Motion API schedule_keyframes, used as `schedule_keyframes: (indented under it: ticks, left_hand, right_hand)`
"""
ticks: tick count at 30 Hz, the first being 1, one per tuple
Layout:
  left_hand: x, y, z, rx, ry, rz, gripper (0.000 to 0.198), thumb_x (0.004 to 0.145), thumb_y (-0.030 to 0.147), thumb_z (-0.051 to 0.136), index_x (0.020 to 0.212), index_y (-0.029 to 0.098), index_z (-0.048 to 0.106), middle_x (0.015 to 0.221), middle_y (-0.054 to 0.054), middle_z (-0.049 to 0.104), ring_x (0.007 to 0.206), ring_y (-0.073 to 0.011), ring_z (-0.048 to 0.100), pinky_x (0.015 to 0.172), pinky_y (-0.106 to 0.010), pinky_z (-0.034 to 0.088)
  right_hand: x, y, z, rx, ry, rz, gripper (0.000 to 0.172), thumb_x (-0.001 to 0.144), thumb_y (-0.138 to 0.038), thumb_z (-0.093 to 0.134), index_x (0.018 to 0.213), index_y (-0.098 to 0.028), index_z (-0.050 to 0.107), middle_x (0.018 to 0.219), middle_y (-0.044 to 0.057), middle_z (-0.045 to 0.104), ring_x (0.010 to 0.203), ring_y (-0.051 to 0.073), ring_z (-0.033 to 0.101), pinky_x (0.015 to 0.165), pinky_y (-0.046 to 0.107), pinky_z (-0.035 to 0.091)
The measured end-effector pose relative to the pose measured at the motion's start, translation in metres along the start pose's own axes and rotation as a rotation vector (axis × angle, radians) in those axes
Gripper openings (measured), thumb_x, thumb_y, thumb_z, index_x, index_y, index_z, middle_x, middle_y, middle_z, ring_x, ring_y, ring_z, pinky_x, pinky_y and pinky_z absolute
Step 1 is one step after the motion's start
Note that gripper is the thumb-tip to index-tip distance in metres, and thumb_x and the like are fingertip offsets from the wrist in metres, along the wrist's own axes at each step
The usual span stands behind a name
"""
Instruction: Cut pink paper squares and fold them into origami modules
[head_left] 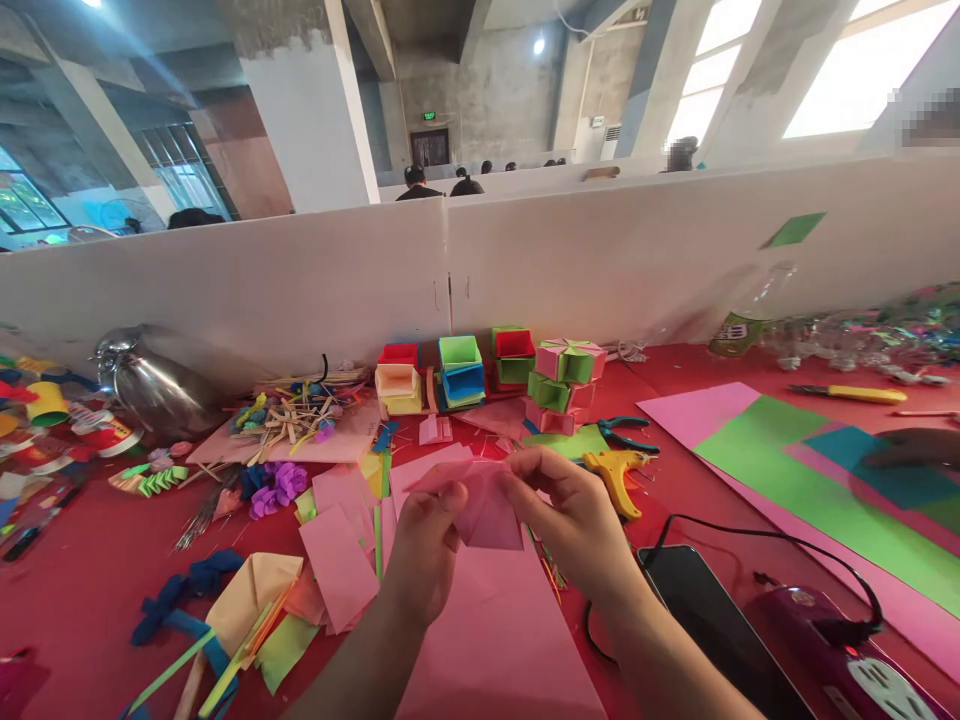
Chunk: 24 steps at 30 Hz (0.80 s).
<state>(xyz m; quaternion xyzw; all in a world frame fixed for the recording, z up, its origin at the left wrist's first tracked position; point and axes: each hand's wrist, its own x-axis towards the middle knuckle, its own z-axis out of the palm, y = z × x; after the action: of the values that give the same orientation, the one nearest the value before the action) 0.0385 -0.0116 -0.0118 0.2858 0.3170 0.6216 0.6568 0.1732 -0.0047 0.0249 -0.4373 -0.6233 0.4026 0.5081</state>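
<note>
Both my hands hold a small folded pink paper (487, 510) above the red table (82, 590). My left hand (424, 550) pinches its left edge with thumb and fingers closed. My right hand (574, 520) grips its right side, fingers curled over the top. Under the hands lies a large pink sheet (495, 640). Loose pink paper pieces (341, 550) lie just left of my left hand.
Stacked folded paper boxes (487, 375) stand behind the hands. A yellow glue gun (615, 475) and teal pliers (626, 432) lie to the right, then a phone (712, 620) with a black cable and big coloured sheets (795, 480). Left: metal kettle (154, 385), sticks, paper scraps. White partition (300, 270) behind.
</note>
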Motion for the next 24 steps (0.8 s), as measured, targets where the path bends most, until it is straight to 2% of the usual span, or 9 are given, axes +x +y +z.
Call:
schedule_keyframes:
  ticks: [4, 8, 11, 15, 20, 24]
  left_hand:
    - [0.0017, 0.0003, -0.0001, -0.103, -0.006, 0.025, 0.021, 0.077, 0.038, 0.066, 0.073, 0.017, 0.066, 0.065, 0.000, 0.062, 0.064, -0.0130, 0.058, 0.068, -0.026, 0.047]
    - [0.0042, -0.0019, -0.0029, -0.051, 0.030, 0.037, 0.020, 0.072, 0.037, 0.071, 0.076, 0.018, 0.068, 0.064, 0.002, 0.062, 0.062, -0.0114, 0.058, 0.066, -0.024, 0.047]
    - [0.0044, -0.0033, -0.0030, 0.023, 0.013, 0.035, 0.022, 0.069, 0.037, 0.074, 0.081, 0.019, 0.069, 0.070, 0.001, 0.065, 0.065, -0.0114, 0.059, 0.064, -0.023, 0.048]
    - [0.0044, -0.0020, 0.0001, 0.086, 0.000, 0.000, 0.029, 0.070, 0.037, 0.073, 0.092, 0.019, 0.069, 0.090, -0.004, 0.068, 0.078, -0.0157, 0.062, 0.064, -0.026, 0.051]
    - [0.0064, -0.0009, 0.0024, -0.049, 0.111, -0.007, 0.028, 0.065, 0.041, 0.075, 0.079, 0.017, 0.069, 0.080, -0.003, 0.070, 0.074, -0.0163, 0.063, 0.069, -0.032, 0.054]
    - [0.0067, -0.0014, 0.0037, -0.101, 0.069, 0.013, 0.020, 0.065, 0.034, 0.075, 0.075, 0.019, 0.069, 0.082, -0.002, 0.071, 0.081, -0.0170, 0.064, 0.075, -0.032, 0.051]
  right_hand:
    - [0.0021, 0.0053, 0.0002, 0.105, 0.006, 0.060, 0.020, 0.082, -0.037, 0.057, 0.081, -0.018, 0.055, 0.068, -0.002, 0.050, 0.058, 0.009, 0.045, 0.050, 0.020, 0.036]
    - [0.0042, 0.0079, -0.0004, 0.092, -0.017, 0.062, 0.025, 0.082, -0.039, 0.057, 0.095, -0.017, 0.055, 0.071, -0.001, 0.052, 0.061, 0.010, 0.046, 0.052, 0.022, 0.039]
    - [0.0051, 0.0087, -0.0011, 0.062, 0.005, 0.034, 0.029, 0.082, -0.039, 0.057, 0.102, -0.018, 0.055, 0.071, -0.001, 0.050, 0.060, 0.010, 0.046, 0.050, 0.021, 0.039]
    - [0.0051, 0.0069, -0.0020, -0.016, 0.020, -0.032, 0.030, 0.084, -0.038, 0.055, 0.108, -0.020, 0.054, 0.078, 0.002, 0.055, 0.067, 0.013, 0.051, 0.052, 0.023, 0.042]
    - [0.0043, 0.0044, -0.0036, -0.176, 0.105, -0.192, 0.021, 0.083, -0.031, 0.057, 0.102, -0.022, 0.058, 0.092, 0.004, 0.059, 0.071, 0.014, 0.054, 0.064, 0.026, 0.048]
    - [0.0039, 0.0068, -0.0040, -0.277, 0.105, -0.303, 0.019, 0.085, -0.024, 0.057, 0.104, -0.022, 0.058, 0.100, 0.005, 0.058, 0.076, 0.014, 0.055, 0.072, 0.028, 0.049]
